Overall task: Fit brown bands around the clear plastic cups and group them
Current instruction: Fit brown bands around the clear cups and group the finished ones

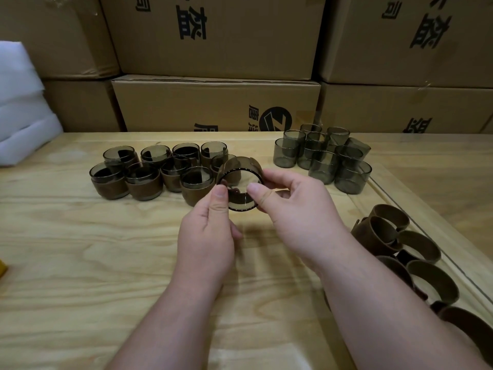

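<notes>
Holding a tilted, smoky cup point(241, 190), seemingly half-banded.

Two hands hold one clear cup point(241, 192) up over the wooden desk point(106, 249). The left hand point(206, 236) pinches its rim on one side and the right hand point(293, 206) pinches the other side. A brown band point(240, 164) sits around the far end of this cup. The cup is tipped, so its open mouth faces the camera.

Behind the hands, to the left, stand cups with bands point(144, 174) already on — all close together. To the right stand bare cups point(325, 156) in a bunch. Loose brown bands point(416, 252) lie at the right edge. Big cardboard boxes point(213, 102) are stacked at the back, with white foam point(21, 108) on the left.
</notes>
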Action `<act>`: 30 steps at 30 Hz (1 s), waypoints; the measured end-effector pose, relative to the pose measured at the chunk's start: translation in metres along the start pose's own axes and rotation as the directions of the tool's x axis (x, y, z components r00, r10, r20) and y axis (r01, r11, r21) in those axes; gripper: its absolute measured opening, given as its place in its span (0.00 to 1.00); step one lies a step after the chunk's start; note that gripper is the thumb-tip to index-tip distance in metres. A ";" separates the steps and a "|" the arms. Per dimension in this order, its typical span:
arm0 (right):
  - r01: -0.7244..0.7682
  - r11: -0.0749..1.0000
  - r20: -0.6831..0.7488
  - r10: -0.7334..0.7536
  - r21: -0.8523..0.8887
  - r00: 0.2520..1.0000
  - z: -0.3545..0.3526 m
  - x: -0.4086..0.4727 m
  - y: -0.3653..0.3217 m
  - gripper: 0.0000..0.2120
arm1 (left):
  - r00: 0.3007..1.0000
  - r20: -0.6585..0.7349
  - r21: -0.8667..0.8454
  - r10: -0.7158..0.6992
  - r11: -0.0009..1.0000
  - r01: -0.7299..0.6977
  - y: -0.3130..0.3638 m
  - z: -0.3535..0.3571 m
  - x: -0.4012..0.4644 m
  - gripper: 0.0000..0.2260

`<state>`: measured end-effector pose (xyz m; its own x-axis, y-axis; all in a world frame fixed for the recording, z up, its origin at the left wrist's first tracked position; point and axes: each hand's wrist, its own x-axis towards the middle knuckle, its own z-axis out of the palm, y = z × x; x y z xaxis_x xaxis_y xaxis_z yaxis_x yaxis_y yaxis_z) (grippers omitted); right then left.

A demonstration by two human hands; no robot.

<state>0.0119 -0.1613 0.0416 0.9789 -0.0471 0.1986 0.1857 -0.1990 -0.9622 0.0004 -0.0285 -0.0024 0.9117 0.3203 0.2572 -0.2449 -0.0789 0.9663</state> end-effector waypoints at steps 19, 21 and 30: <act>0.023 0.995 -0.171 -0.005 0.101 0.985 0.021 -0.013 -0.004 0.21 | 0.999 -0.052 -0.168 -0.014 0.986 0.005 0.004 0.000 0.001 0.24; -0.028 0.992 -0.125 0.044 0.127 0.991 0.022 -0.013 -0.005 0.21 | 0.999 -0.050 -0.196 0.001 0.980 -0.010 0.006 0.001 0.001 0.21; -0.161 0.945 -0.034 0.177 0.284 0.984 0.037 -0.019 0.001 0.09 | 0.999 0.000 -0.164 -0.051 0.985 0.050 0.001 0.004 0.002 0.12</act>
<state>-0.0034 -0.1243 0.0304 0.9929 -0.1144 0.0311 0.0424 0.0978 -0.9943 0.0036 -0.0316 -0.0004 0.9231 0.3237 0.2078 -0.2495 0.0929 0.9639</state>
